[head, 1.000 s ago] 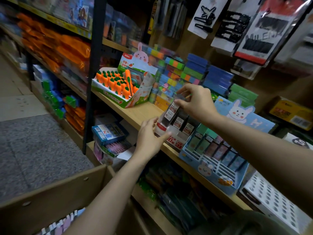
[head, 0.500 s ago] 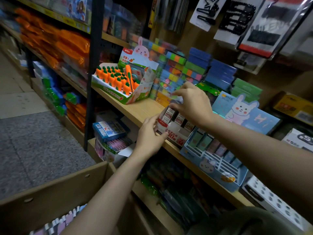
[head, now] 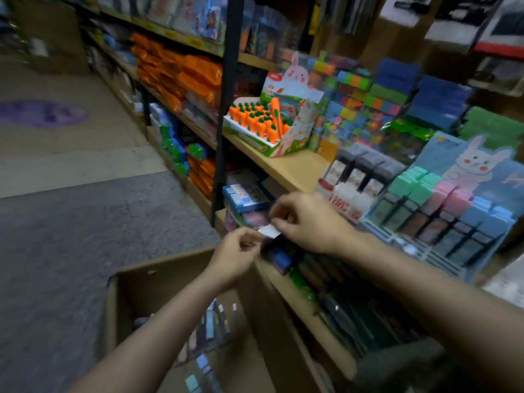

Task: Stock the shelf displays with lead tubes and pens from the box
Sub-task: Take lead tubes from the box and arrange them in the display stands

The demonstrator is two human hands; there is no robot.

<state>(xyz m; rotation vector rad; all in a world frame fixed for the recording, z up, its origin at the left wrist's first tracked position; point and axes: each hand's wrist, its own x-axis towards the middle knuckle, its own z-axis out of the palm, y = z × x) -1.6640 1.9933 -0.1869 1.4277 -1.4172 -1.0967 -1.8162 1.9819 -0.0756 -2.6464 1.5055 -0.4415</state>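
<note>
Nearest me, an open cardboard box (head: 136,290) sits on the floor with blurred pens and tubes inside. Above its far edge, my left hand (head: 236,255) and right hand (head: 304,222) meet, fingers curled, pinching between them a small white-ended packet (head: 269,231); blur hides what it is. Beyond, on the wooden shelf (head: 289,168), stands a white display of dark lead tubes (head: 354,177), with a blue bunny display (head: 453,211) to its right and a carrot pen display (head: 266,123) further left.
</note>
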